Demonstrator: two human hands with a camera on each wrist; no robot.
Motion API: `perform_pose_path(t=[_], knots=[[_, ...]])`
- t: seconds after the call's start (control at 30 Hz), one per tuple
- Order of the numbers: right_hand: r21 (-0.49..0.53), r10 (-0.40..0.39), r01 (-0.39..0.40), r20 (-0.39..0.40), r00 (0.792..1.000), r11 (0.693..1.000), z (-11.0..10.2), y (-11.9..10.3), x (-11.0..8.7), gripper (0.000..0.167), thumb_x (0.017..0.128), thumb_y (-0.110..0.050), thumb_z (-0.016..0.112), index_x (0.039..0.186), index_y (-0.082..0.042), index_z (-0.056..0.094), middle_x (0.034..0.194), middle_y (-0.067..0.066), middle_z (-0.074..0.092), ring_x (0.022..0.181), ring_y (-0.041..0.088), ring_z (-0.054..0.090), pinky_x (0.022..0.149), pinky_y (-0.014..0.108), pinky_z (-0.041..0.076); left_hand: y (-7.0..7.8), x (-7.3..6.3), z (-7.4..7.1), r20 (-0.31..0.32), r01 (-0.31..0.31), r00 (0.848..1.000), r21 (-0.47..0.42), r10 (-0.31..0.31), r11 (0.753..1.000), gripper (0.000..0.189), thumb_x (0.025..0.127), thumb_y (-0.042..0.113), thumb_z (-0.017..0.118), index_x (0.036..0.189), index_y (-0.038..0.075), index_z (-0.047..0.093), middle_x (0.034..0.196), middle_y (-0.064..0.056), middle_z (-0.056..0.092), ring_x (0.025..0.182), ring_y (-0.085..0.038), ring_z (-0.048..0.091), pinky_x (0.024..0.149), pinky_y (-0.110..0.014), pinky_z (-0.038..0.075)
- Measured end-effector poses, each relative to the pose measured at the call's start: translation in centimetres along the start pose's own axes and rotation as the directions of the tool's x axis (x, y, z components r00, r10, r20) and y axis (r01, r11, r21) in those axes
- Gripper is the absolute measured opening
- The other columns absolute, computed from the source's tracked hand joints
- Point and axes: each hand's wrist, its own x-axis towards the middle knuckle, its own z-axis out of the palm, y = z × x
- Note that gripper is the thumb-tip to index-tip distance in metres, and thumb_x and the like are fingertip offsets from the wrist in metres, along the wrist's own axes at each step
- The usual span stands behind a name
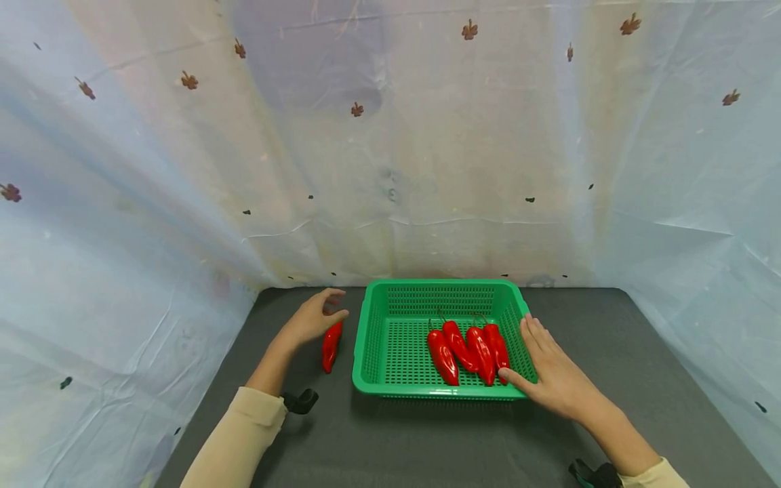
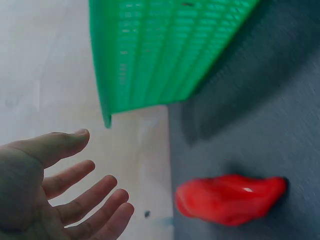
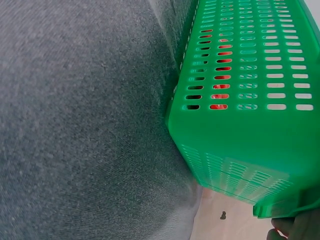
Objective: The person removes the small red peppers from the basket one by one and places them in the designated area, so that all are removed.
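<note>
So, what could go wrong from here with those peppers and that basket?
The loose red pepper looks smooth and glossy, so it might slip when the left grip, open beside it, tries to pick it up.

The raised wall of the green basket stands beside that pepper; lifting it in too low could knock the rim.

The right grip lies at the basket's right side with straight fingers, so a nudge might slide the basket.

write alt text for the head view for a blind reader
A green basket holding four red peppers sits on a dark table, with a person's right hand at its right rim. Their left hand, holding nothing, is near a fifth pepper lying left of the basket. Behind is a pale sheet.
</note>
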Motion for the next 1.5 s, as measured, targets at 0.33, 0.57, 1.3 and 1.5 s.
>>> perform_pose_path(t=[0.33, 0.57, 1.3, 1.5], knots=[[-0.006, -0.009, 0.009, 0.003, 1.0, 1.0, 0.0, 0.0, -0.1, 0.106, 0.101, -0.059, 0.068, 0.168, 0.006, 0.018, 0.177, 0.026, 0.014, 0.163, 0.047, 0.012, 0.123, 0.069, 0.027, 3.7, 0.1, 0.6, 0.005, -0.058, 0.998, -0.023, 0.058, 0.998, 0.056, 0.109, 0.028, 0.068, 0.159, 0.012, 0.049, 0.152, -0.021, 0.056, 0.133, -0.042, 0.058, 0.102, -0.059, 0.053], [0.0, -0.001, 0.001, 0.002, 1.0, 1.0, 0.0, 0.0, -0.1, 0.106, 0.1, -0.06, 0.068, 0.168, 0.006, 0.02, 0.177, 0.025, 0.014, 0.163, 0.047, 0.012, 0.121, 0.071, 0.029, 5.7, 0.4, 1.5, 0.026, -0.115, 0.993, -0.051, 0.117, 0.992, 0.055, 0.109, 0.027, 0.068, 0.158, 0.011, 0.05, 0.15, -0.02, 0.058, 0.132, -0.039, 0.059, 0.103, -0.057, 0.053], [-0.001, 0.002, -0.002, -0.003, 1.0, 1.0, 0.1, 0.0, 0.0, 0.107, 0.101, -0.062, 0.067, 0.168, 0.006, 0.019, 0.177, 0.025, 0.014, 0.163, 0.047, 0.012, 0.12, 0.072, 0.029, 10.6, 1.5, 6.1, 0.101, -0.174, 0.979, -0.028, 0.176, 0.984, 0.051, 0.107, 0.034, 0.071, 0.153, 0.016, 0.057, 0.142, -0.013, 0.064, 0.127, -0.034, 0.064, 0.099, -0.051, 0.056], [-0.006, -0.008, 0.008, -0.007, 1.0, 1.0, 0.0, -0.1, 0.0, 0.106, 0.1, -0.06, 0.068, 0.168, 0.006, 0.02, 0.177, 0.025, 0.015, 0.163, 0.047, 0.014, 0.121, 0.071, 0.029, 11.1, 1.7, 7.9, 0.12, -0.168, 0.978, -0.021, 0.169, 0.986, 0.05, 0.107, 0.035, 0.071, 0.151, 0.015, 0.058, 0.142, -0.015, 0.064, 0.125, -0.034, 0.065, 0.1, -0.051, 0.056]])
